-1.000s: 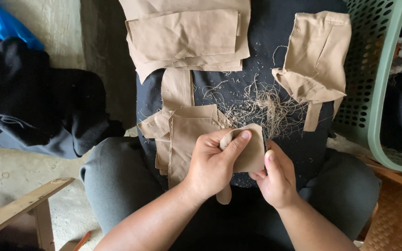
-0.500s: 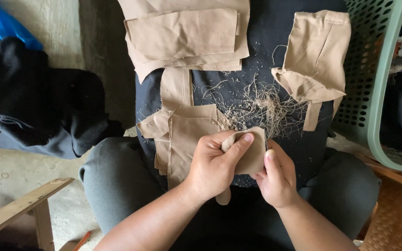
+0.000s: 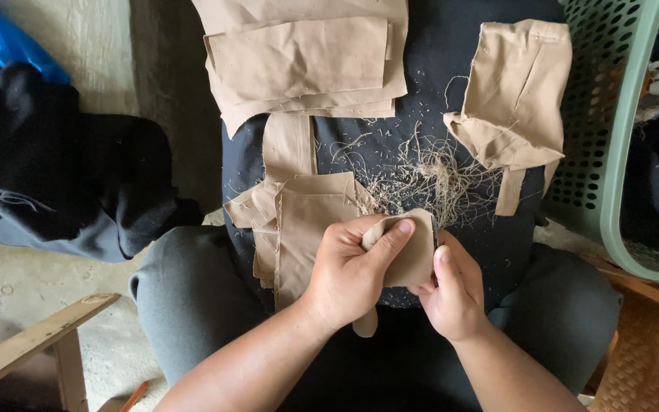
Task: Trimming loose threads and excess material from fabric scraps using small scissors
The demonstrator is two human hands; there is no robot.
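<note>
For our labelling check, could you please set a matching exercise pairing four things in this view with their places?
Things:
1. small tan fabric piece
2. loose thread clump
3. green plastic basket
4. dark garment heap

Places:
A. on the floor at the left
B. at the right edge
C. held between left hand and right hand
D. on the dark lap cloth, just beyond the hands

Pairs: 1-C, 2-D, 3-B, 4-A

Green basket [image 3: 621, 152] rt, dark clothes [image 3: 62, 175] lt

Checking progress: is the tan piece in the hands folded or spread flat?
Folded: the tan piece bends over the left hand thumb; the right hand pinches its edge.
</note>
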